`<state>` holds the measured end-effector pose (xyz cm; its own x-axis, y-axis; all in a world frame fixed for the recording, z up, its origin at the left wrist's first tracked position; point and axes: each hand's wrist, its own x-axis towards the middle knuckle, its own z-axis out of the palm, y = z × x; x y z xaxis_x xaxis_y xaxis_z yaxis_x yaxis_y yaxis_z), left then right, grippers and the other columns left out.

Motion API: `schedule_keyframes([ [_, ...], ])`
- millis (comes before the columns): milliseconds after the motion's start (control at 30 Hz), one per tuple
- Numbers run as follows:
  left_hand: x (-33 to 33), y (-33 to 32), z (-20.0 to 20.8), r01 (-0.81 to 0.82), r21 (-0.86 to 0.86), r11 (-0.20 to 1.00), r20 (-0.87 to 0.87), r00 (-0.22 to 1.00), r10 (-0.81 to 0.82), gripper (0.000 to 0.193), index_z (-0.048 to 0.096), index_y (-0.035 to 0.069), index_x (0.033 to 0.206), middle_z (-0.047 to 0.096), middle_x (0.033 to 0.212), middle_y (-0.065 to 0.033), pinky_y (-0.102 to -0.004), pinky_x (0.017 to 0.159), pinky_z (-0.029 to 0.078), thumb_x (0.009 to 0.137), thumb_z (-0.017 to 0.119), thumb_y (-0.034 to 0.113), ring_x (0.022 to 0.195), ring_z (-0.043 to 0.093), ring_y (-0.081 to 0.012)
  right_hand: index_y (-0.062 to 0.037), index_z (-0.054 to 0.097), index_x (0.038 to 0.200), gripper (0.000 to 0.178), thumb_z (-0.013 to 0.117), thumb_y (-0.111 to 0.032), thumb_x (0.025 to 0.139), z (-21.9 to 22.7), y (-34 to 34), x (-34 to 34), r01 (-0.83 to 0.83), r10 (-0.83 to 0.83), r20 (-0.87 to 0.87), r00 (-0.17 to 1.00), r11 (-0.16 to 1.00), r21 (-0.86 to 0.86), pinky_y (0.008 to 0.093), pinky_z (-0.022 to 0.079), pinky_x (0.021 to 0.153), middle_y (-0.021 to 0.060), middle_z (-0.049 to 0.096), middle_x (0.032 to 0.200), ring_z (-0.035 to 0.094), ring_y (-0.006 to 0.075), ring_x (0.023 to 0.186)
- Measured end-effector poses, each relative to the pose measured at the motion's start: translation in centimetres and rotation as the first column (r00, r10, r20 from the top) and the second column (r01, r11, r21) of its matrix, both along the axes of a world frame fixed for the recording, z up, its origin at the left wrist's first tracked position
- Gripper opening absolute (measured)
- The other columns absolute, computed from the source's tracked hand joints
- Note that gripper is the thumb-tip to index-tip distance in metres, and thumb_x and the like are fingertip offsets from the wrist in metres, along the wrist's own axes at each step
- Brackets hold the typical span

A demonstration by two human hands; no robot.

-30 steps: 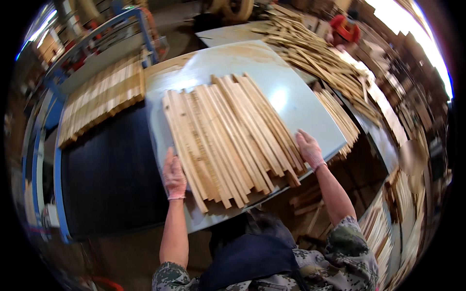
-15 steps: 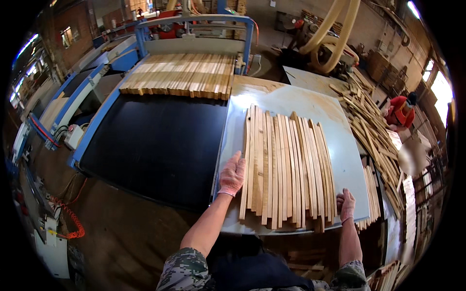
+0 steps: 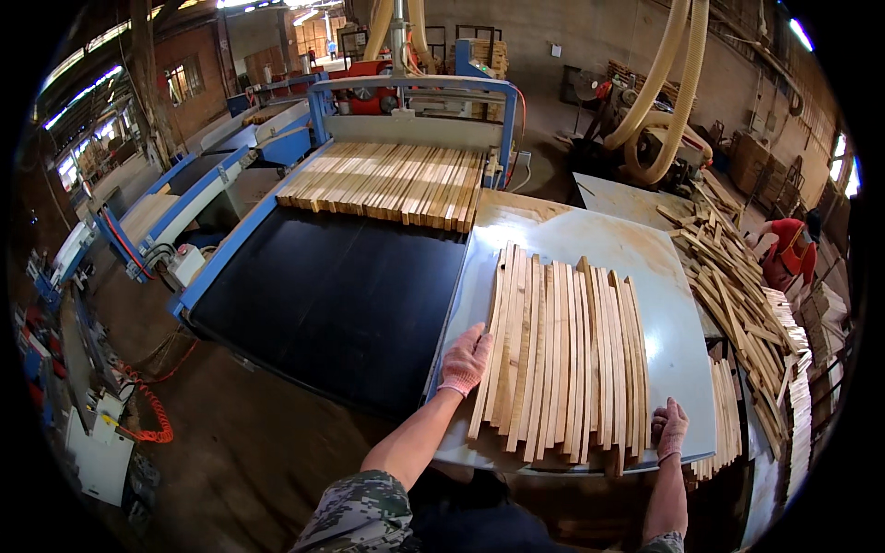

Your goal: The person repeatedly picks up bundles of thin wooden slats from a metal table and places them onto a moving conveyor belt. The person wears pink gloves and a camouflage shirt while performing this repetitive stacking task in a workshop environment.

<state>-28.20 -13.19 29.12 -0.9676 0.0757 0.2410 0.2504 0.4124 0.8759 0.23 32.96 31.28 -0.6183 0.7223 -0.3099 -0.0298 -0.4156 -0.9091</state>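
- Done: one row of wooden strips lies side by side on the black belt.
- Left: your loose batch lies on the desk, off the belt, near ends uneven.
- Your left hand: fingers together, apparently against the batch's left edge.
- Your right hand: fingers curled, just beside the near right corner; whether they pinch anything, you cannot tell.
- Change from one second ago: right fingers curled, formerly extended along the batch's right edge.

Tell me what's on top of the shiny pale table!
Wooden strips lie side by side on the table, with brownish patches beyond them. They cover the surface underneath, so that's hidden.
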Motion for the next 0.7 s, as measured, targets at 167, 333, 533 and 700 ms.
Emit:
schedule_keyframes([
  [167,-0.1,0.1,-0.1,0.014,0.026,1.0,-0.018,1.0,-0.013,0.056,0.067,0.003,0.141,0.07,0.138,-0.0213,-0.0423,0.11,0.051,0.107,0.061,0.046,0.13,0.065,-0.0376,-0.0176,0.055,0.09,0.023,0.065,-0.028,0.109,0.7,-0.3,0.3,-0.004,0.004,0.039,0.999,1.0,0.015,0.0215,0.027,0.036,-0.0046,0.05,0.069,0.039,0.0033,0.046],
  [333,0.2,0.4,0.1,0.007,0.103,0.995,0.046,0.999,-0.012,0.054,0.069,0.001,0.138,0.073,0.133,-0.0222,-0.0418,0.109,0.052,0.107,0.062,0.044,0.127,0.067,-0.0374,-0.0147,0.06,0.096,0.019,0.065,-0.027,0.109,0.1,0.0,0.1,0.044,-0.046,0.047,0.998,0.998,0.042,0.0216,0.027,0.037,-0.0045,0.05,0.069,0.039,0.0035,0.046],
  [533,0.4,0.5,0.3,-0.041,0.068,0.997,-0.005,0.999,0.041,0.054,0.07,0.001,0.136,0.074,0.13,-0.0225,-0.0411,0.107,0.053,0.106,0.064,0.045,0.123,0.07,-0.0361,-0.0193,0.052,0.086,0.027,0.065,-0.029,0.108,-0.6,0.8,0.1,0.017,-0.019,0.048,0.999,0.999,0.036,0.0221,0.025,0.035,-0.0054,0.048,0.066,0.036,0.0035,0.044],
  [700,0.6,0.6,0.2,-0.045,0.119,0.992,0.001,0.999,0.045,0.053,0.07,0.0,0.134,0.076,0.126,-0.0228,-0.0399,0.102,0.056,0.105,0.065,0.044,0.118,0.073,-0.0337,-0.0203,0.054,0.087,0.025,0.065,-0.03,0.109,-0.6,1.0,0.1,-0.001,0.0,0.022,1.0,0.999,0.041,0.0217,0.024,0.035,-0.0056,0.047,0.066,0.037,0.0039,0.044],
])
